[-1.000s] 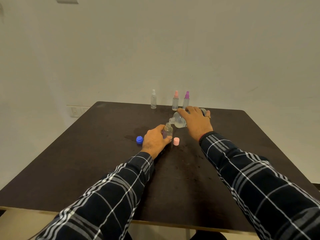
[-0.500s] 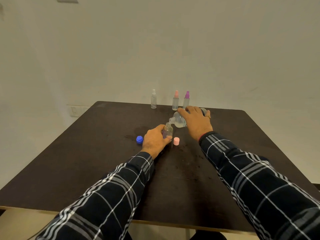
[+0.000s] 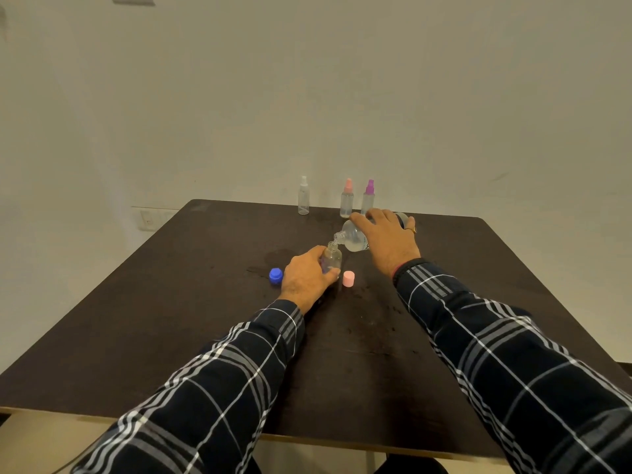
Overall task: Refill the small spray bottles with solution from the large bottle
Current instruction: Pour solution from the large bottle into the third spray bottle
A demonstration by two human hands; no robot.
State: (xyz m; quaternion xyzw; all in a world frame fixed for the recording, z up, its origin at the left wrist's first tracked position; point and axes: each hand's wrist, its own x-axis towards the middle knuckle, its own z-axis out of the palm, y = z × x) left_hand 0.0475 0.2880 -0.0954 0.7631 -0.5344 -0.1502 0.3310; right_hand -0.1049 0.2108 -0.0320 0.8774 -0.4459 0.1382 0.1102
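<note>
Left hand (image 3: pixel 302 278) is gripping the small bottle (image 3: pixel 332 256), well inside the table (image 3: pixel 171 319) edges. Right hand (image 3: pixel 386 239) is gripping the tilted large bottle (image 3: pixel 352 240).

On table (image 3: pixel 205 319), small bottle (image 3: pixel 331 260), large bottle (image 3: pixel 352 238) behind-right, left cap (image 3: pixel 275 276) and right cap (image 3: pixel 348 278) flanking, spray bottles (image 3: pixel 346 200) at far edge

Dark plaid sleeves (image 3: pixel 219 388), gold ring (image 3: pixel 413 230)

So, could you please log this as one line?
left hand: holds small bottle; right hand: tilts large bottle over it; blue cap, pink cap: on table
</note>
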